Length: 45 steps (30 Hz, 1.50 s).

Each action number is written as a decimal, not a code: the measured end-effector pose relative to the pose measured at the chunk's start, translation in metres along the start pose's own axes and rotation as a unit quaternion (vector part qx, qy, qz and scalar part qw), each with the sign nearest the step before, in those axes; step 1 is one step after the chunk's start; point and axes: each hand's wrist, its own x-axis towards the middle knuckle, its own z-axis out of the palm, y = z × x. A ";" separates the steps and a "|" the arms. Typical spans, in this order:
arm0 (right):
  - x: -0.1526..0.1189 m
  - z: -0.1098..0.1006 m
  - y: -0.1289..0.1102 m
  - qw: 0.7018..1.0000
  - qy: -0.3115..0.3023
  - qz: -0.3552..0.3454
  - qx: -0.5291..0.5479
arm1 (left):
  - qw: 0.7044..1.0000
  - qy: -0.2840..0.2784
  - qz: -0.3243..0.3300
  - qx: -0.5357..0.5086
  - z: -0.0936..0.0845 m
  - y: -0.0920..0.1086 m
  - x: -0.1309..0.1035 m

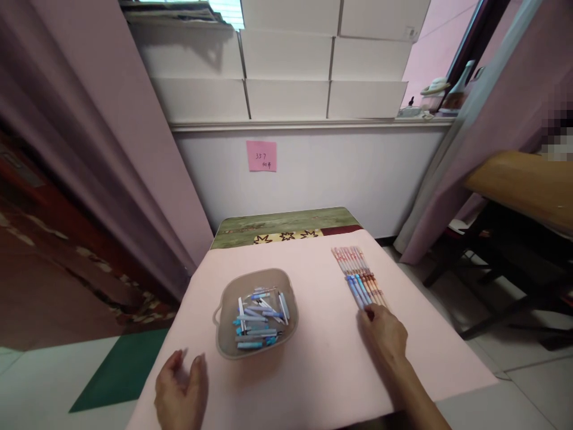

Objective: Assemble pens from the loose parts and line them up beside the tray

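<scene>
A beige plastic basket stands left of centre on the pink tablecloth, holding several blue, grey and white pens in a jumble. To its right lies a row of pens, side by side, some with blue barrels and others with brown or orange ones. My right hand is at the near end of the blue pens, its thumb and fingers pressed together; what they hold, if anything, is hidden. My left hand hangs over the near left edge of the cloth, fingers apart and holding nothing.
The pink cloth covers most of a green table pushed against a white wall. A pink note is stuck on the wall. White boxes are stacked above a ledge. Purple curtains hang at both sides, and a wooden table stands at the right.
</scene>
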 end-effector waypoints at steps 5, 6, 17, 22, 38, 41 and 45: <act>0.002 0.002 0.000 1.000 -0.004 -0.001 -0.016 | 1.000 -0.019 -0.005 0.024 -0.002 0.001 0.000; 0.002 0.002 0.000 1.000 -0.002 -0.001 -0.017 | 0.999 -0.019 0.001 0.026 -0.002 0.001 0.000; 0.002 0.010 0.006 0.999 0.017 -0.016 -0.043 | 0.999 0.001 0.044 0.009 0.002 -0.009 -0.002; 0.002 0.013 0.011 0.998 0.033 -0.026 -0.050 | 0.999 0.003 0.052 0.000 0.003 -0.014 -0.004; 0.005 0.023 0.008 0.984 0.063 -0.086 -0.145 | 0.998 -0.011 0.049 0.029 0.001 -0.005 0.000; 0.003 0.019 0.007 0.985 0.061 -0.086 -0.138 | 0.998 -0.011 0.050 0.036 0.001 -0.004 0.000; 0.003 0.015 0.003 0.988 0.050 -0.070 -0.130 | 0.998 -0.010 0.053 0.042 0.000 -0.002 0.000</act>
